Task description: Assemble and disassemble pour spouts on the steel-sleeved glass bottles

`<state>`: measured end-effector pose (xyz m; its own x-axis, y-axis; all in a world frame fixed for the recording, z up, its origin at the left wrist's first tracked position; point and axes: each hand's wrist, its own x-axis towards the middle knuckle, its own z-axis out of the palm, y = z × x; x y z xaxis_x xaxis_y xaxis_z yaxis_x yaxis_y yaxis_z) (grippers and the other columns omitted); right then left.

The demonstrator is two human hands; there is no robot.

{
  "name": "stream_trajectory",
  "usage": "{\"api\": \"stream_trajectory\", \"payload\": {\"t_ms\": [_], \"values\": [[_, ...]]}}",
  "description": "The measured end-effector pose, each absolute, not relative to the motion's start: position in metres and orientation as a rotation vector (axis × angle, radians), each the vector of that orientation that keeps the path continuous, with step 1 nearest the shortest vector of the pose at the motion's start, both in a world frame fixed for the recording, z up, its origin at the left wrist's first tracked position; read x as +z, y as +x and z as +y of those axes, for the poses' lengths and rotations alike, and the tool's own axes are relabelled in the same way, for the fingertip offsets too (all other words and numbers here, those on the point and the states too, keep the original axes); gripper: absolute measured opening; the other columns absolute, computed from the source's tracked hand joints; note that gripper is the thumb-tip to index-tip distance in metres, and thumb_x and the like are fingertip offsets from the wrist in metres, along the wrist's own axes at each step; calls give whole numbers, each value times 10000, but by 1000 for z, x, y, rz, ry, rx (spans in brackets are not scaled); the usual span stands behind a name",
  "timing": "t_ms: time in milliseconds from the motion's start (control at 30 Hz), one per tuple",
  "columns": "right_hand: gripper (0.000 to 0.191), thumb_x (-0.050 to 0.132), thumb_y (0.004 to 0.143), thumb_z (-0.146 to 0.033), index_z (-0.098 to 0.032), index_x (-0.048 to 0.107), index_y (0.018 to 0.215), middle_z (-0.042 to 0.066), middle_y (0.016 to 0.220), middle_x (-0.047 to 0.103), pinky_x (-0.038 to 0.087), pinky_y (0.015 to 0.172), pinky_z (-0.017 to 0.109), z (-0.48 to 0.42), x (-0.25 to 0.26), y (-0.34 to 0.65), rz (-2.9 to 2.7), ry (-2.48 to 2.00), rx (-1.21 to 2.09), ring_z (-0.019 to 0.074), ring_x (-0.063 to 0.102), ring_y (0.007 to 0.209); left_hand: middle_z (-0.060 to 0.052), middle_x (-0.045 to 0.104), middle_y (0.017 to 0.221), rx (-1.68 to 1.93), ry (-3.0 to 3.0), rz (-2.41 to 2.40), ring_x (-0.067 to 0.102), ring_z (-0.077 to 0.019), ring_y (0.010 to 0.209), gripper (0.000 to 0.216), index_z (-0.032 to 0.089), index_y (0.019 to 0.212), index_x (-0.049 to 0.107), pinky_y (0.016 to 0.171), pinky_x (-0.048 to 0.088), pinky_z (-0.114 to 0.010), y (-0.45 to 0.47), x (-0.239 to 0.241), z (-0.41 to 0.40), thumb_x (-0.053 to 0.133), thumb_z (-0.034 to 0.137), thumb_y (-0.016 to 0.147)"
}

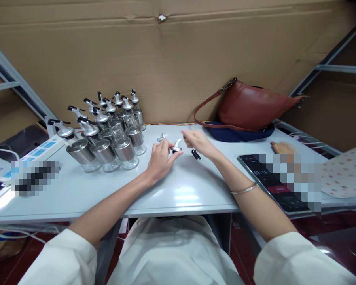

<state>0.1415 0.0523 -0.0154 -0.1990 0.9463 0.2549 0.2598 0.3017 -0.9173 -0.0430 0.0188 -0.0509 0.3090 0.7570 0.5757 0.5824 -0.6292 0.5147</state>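
Note:
My left hand [160, 158] rests on the white table [178, 190], its fingers pinched round a small metal pourer cap [177, 145] with a silver spout. My right hand [197, 142] hovers just to the right of the cap, fingers curled toward it; I cannot see anything in them. Small black lever pieces [195, 154] lie on the table under the right wrist. Another loose metal spout part [161, 138] lies just behind the left hand. A silver bangle [243, 190] sits on the right forearm.
Several glass-and-steel oil bottles [106, 130] with pourer tops stand clustered at the left back. A brown leather bag [252, 107] lies on a dark blue cloth at the right back. A power strip [38, 152] sits at the left, a dark tablet [273, 178] at the right. Cardboard walls the back.

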Motion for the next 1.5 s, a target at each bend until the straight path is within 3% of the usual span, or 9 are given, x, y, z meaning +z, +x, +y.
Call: {"api": "stream_trajectory", "payload": {"t_ms": [133, 233, 367, 667, 933, 1133, 1300, 1400, 1500], "values": [[474, 505, 776, -633, -208, 383, 606, -69, 522, 312, 303, 437, 211, 70, -16, 174, -1318, -1037, 723, 68, 302, 441, 9, 545, 750, 1266, 2053, 1267, 508, -153, 715, 224, 197, 850, 449, 696, 381, -281, -52, -55, 23, 587, 371, 828], [312, 636, 744, -451, -174, 524, 655, -46, 546, 424, 334, 480, 221, 79, -25, 190, -1438, -1283, 550, 82, 396, 472, 9, 547, 773, 1309, 2047, 1222, 505, -145, 720, 215, 200, 851, 448, 711, 378, -280, -54, -58, 24, 581, 367, 827], [140, 608, 774, -250, -143, 624, 684, -17, 529, 525, 369, 577, 237, 84, -38, 194, -1647, -1611, 360, 113, 478, 525, -16, 574, 849, 1299, 2227, 1106, 519, -160, 775, 214, 198, 882, 467, 764, 382, -300, -52, -59, 21, 577, 374, 832], [198, 560, 809, -177, -103, 685, 943, 90, 769, 697, 435, 730, 250, 90, -58, 197, -1837, -1894, 214, 175, 632, 746, -42, 634, 931, 1192, 2468, 1100, 582, -163, 819, 202, 179, 1044, 502, 833, 379, -330, -57, -54, 23, 510, 316, 896], [215, 574, 731, -81, -110, 712, 893, 110, 856, 695, 442, 741, 270, 93, -60, 197, -1964, -1846, 127, 193, 628, 802, -112, 583, 1172, 1332, 2476, 985, 546, -195, 1113, 278, 183, 1172, 482, 941, 420, -340, -57, -56, 25, 493, 219, 896], [345, 539, 686, -8, -113, 665, 990, 70, 798, 679, 445, 727, 256, 96, -63, 195, -1967, -1713, 180, 158, 599, 727, -93, 608, 1160, 1298, 2346, 1027, 620, -173, 976, 362, 211, 1193, 455, 889, 472, -331, -58, -59, 25, 565, 204, 848], [275, 509, 738, -44, -128, 652, 957, 85, 825, 671, 431, 742, 283, 90, -52, 192, -1896, -1656, 190, 166, 585, 723, -106, 583, 1176, 1365, 2344, 936, 571, -185, 1090, 274, 203, 1107, 488, 901, 469, -329, -57, -59, 27, 566, 200, 844], [193, 469, 853, -245, -138, 629, 835, 85, 785, 648, 421, 728, 294, 74, -37, 176, -1793, -1491, 191, 173, 573, 720, -77, 574, 1076, 1396, 2253, 942, 604, -157, 956, 257, 198, 1051, 489, 865, 482, -316, -56, -60, 28, 598, 195, 818], [313, 441, 870, -425, -147, 585, 851, 52, 750, 622, 424, 659, 265, 50, -24, 148, -1885, -1185, 621, 143, 557, 665, -54, 565, 1019, 1386, 2092, 978, 622, -141, 854, 301, 190, 1002, 459, 828, 490, -310, -55, -62, 28, 654, 210, 773]]}}
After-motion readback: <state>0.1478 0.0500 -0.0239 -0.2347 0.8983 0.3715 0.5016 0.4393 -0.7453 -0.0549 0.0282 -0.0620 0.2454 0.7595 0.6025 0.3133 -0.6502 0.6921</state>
